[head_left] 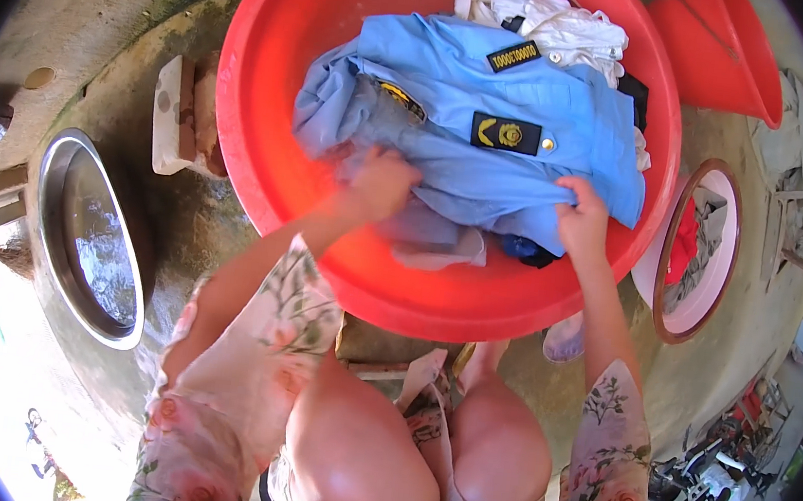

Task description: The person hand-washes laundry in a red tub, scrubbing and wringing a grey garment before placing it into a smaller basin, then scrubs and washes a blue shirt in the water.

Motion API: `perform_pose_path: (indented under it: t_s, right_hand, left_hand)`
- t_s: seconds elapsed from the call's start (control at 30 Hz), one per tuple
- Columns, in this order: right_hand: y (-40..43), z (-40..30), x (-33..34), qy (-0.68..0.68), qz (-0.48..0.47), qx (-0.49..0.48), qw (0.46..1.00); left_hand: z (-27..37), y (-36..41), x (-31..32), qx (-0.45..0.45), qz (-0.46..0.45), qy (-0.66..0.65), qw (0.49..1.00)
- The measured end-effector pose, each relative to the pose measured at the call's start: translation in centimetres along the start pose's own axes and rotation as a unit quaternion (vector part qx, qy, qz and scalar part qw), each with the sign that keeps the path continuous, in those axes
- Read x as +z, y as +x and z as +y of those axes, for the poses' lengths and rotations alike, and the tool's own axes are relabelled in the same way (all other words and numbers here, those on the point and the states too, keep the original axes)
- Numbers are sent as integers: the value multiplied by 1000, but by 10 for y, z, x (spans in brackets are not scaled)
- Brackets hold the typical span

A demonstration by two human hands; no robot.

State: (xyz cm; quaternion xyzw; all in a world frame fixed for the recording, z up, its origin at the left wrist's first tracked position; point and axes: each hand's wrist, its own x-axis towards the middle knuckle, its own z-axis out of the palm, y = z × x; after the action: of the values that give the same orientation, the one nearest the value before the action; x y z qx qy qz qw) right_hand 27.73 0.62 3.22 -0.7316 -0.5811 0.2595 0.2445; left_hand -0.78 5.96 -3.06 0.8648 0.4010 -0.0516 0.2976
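A large red plastic basin [423, 319] fills the upper middle of the head view. In it lies a light blue uniform shirt [460, 110] with dark badges, its lower left part dark and wet-looking. My right hand [583, 214] pinches the shirt's near edge at the right. My left hand [383, 182] lies on the shirt's near left part, slightly blurred; whether its fingers grip the cloth is not plain. White clothing [550, 24] sits behind the shirt, and a dark blue item [528, 249] shows under its near edge.
A metal basin of water [100, 255] stands on the concrete floor at the left, near a stone block [175, 117]. At the right are a red bucket [723, 57] and a pink-white basin [694, 296] holding red and grey cloth. Motorbikes or similar vehicles appear at the lower right.
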Motion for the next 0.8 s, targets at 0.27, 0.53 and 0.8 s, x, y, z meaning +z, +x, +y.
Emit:
perform_pose_path:
  t_s: [0.27, 0.53, 0.8]
  right_hand:
    - [-8, -64, -65, 139, -14, -24, 990]
    - [9, -104, -71, 262, -52, 105, 958]
    - [-63, -160, -3, 306, -239, 57, 920]
  left_hand:
    - [-39, -67, -143, -60, 34, -425, 902]
    - [-19, -22, -183, 127, 485, 10, 865]
    - [40, -6, 7, -84, 237, -313, 916]
